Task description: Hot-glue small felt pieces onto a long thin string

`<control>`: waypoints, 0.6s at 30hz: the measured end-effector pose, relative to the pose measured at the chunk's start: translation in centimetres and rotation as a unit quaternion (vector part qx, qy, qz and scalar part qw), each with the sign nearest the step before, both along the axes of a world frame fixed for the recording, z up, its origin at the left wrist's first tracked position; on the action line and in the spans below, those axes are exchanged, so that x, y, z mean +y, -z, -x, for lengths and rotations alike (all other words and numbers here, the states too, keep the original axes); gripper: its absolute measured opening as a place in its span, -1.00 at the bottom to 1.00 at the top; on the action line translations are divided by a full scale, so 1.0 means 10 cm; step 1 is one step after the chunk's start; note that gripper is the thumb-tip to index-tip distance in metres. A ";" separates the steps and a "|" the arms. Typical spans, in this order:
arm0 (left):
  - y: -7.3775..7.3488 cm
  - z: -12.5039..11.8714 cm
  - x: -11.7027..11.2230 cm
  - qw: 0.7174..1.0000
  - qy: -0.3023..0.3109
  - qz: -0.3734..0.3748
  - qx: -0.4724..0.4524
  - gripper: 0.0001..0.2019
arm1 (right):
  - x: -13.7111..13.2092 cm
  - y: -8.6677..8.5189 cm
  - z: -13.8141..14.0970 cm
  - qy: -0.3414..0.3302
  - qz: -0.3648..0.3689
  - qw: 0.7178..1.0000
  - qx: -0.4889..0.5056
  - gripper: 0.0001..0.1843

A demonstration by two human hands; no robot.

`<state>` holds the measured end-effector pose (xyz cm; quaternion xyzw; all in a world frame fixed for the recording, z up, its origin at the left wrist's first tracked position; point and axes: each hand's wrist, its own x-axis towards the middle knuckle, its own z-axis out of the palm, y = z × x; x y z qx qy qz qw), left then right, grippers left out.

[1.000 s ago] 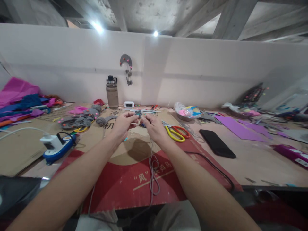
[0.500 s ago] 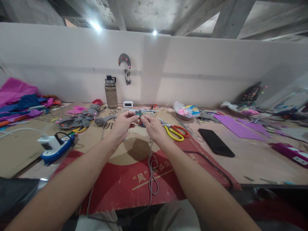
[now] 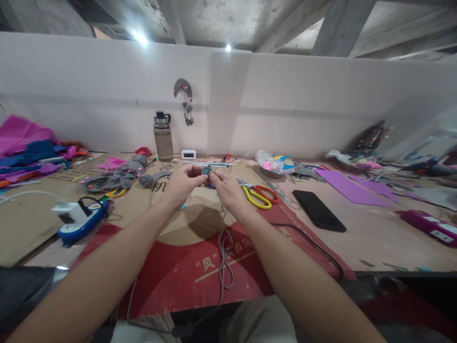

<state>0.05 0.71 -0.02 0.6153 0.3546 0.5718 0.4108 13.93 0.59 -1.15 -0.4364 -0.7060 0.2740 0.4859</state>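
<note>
My left hand (image 3: 186, 183) and my right hand (image 3: 225, 187) meet above the cardboard, fingers pinched together. Between their fingertips is a small grey-green piece (image 3: 207, 169), too small and partly covered for its kind to show. A grey cord (image 3: 225, 262) hangs below my right hand and lies in loops on the red part of the cardboard (image 3: 171, 271). Just right of my right hand lie scissors with yellow handles (image 3: 262, 202) and another pair with red-orange handles (image 3: 269, 193).
Behind stand a water bottle (image 3: 163, 140) and a small white clock (image 3: 188, 155). Grey felt pieces (image 3: 114, 176) and a blue power strip (image 3: 82, 228) are at left. A black phone (image 3: 317, 209), purple sheets (image 3: 350, 188) and a bowl of bagged bits (image 3: 274, 172) are at right.
Both hands keep their pinch on the small piece, with only slight finger movement. The whole view has shifted a little; the objects on the table stay in place.
</note>
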 end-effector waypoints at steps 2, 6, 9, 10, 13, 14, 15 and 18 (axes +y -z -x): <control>-0.01 0.00 -0.01 1.000 -0.001 -0.005 0.006 -0.90 | 0.01 0.01 0.00 -0.005 -0.002 1.000 0.001 -0.67; 0.00 0.01 0.01 1.000 -0.004 -0.004 0.003 -0.92 | 0.03 0.02 0.00 -0.029 -0.004 1.000 0.010 -0.68; 0.00 0.02 0.03 1.000 -0.009 -0.009 -0.003 -0.93 | 0.03 0.01 0.00 -0.050 -0.020 0.999 0.003 -0.68; 0.01 0.02 0.03 1.000 -0.010 -0.010 -0.006 -0.94 | 0.03 0.01 0.00 -0.056 -0.026 0.998 -0.003 -0.68; 0.01 0.03 0.04 1.000 -0.009 -0.012 -0.012 -0.94 | 0.02 0.02 0.01 -0.058 -0.033 0.997 -0.025 -0.70; 0.01 0.03 0.04 1.000 -0.008 -0.013 -0.014 -0.93 | 0.03 0.02 0.02 -0.057 -0.033 0.997 -0.030 -0.71; 0.01 0.02 0.04 1.000 -0.009 -0.014 -0.017 -0.93 | 0.03 0.03 0.02 -0.056 -0.034 0.997 -0.032 -0.72; 0.02 0.02 0.05 0.999 -0.022 -0.008 -0.037 -0.91 | 0.03 0.06 0.04 -0.050 -0.041 0.998 -0.028 -0.75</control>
